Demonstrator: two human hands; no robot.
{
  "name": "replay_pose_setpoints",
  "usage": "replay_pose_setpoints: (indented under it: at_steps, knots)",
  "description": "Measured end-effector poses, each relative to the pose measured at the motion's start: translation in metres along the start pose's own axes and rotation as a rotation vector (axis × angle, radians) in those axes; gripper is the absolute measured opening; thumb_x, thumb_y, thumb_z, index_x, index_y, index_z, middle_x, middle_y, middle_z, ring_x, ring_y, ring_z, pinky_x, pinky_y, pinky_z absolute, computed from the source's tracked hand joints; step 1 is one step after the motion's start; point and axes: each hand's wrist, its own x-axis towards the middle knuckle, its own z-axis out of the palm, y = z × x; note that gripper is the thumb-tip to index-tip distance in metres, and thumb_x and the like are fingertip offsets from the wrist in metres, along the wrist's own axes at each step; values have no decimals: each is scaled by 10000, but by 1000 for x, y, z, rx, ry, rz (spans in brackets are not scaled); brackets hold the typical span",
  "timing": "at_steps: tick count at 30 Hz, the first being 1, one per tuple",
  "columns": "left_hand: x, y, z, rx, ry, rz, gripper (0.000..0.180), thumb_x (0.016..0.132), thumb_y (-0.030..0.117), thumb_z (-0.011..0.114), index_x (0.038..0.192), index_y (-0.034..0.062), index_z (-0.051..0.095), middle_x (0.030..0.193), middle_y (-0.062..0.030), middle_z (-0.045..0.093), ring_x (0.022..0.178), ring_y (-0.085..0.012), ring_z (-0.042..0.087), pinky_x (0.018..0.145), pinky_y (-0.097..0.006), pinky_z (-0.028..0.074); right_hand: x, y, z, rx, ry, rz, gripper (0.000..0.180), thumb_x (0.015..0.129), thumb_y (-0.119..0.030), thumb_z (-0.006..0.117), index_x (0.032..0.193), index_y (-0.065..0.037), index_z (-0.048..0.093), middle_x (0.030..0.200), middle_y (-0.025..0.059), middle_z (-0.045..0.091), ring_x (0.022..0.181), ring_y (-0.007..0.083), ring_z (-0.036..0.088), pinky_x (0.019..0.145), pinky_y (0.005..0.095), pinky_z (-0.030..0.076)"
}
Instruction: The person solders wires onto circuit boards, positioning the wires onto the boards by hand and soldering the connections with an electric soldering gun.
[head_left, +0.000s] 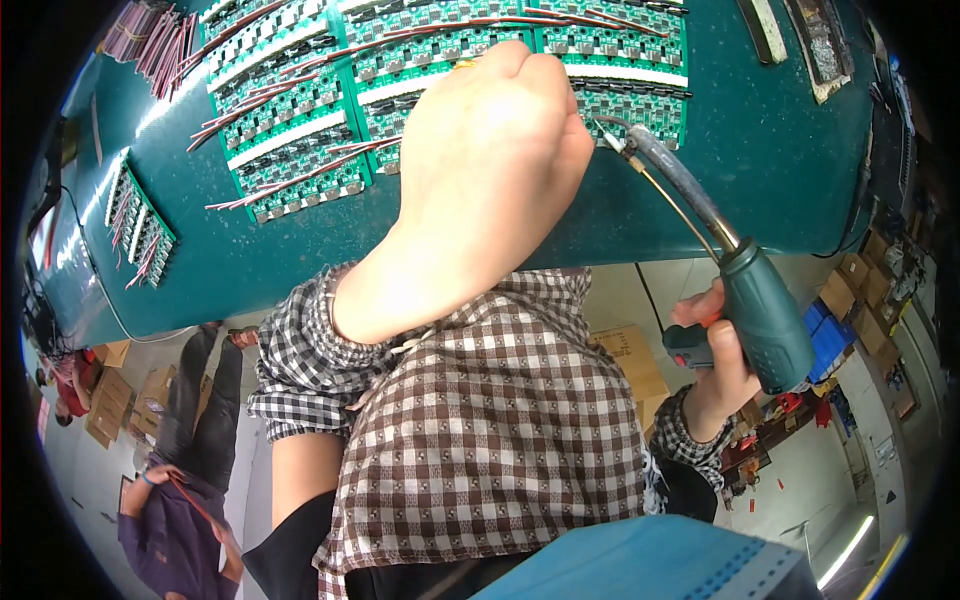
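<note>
My right hand [722,365] is wrapped round the dark green grip of a soldering gun [765,310], with a finger at its trigger. The gun's bent metal barrel and thin feed tube reach up and left. Its tip sits just right of my left hand, over the near edge of the circuit boards. My left hand [500,130] is curled closed above the middle panel of green circuit boards [610,100]. Its fingers point away, so whatever they pinch is hidden. Red and black wires [430,32] lie in rows across the panels.
A small separate strip of boards with wires [140,222] lies at the left on the green tabletop [300,270]. Bundled wires [150,40] are at the far left. A metal tray [820,45] stands far right. Another person [185,500] is at lower left, near cardboard boxes [108,405].
</note>
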Motion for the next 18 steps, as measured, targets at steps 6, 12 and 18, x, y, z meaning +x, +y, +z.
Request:
replay_pose_setpoints:
  at_steps: [6, 12, 18]
  knots:
    - [1, 0, -2, 32, -31, 22, 112, 695, 37, 651, 733, 48, 546, 672, -70, 516, 605, -245, 542, 534, -351, 429, 1, -2, 0, -28, 42, 37, 420, 789, -224, 629, 1067, 81, 548, 728, 105, 583, 637, 222, 606, 587, 327, 520]
    - [0, 5, -4, 145, -50, 67, 110, 715, 48, 650, 746, 55, 544, 695, -72, 532, 633, -265, 559, 552, -349, 448, 3, -2, -2, -1, 42, 20, 425, 794, -239, 626, 1066, 78, 548, 723, 98, 575, 635, 217, 604, 586, 321, 517]
    - [1, 5, -3, 47, -62, 20, 113, 714, 41, 650, 737, 54, 540, 691, -67, 528, 622, -242, 558, 551, -336, 447, 4, -2, -3, 14, 36, 23, 432, 798, -237, 621, 1069, 90, 542, 725, 105, 571, 638, 222, 604, 587, 319, 515]
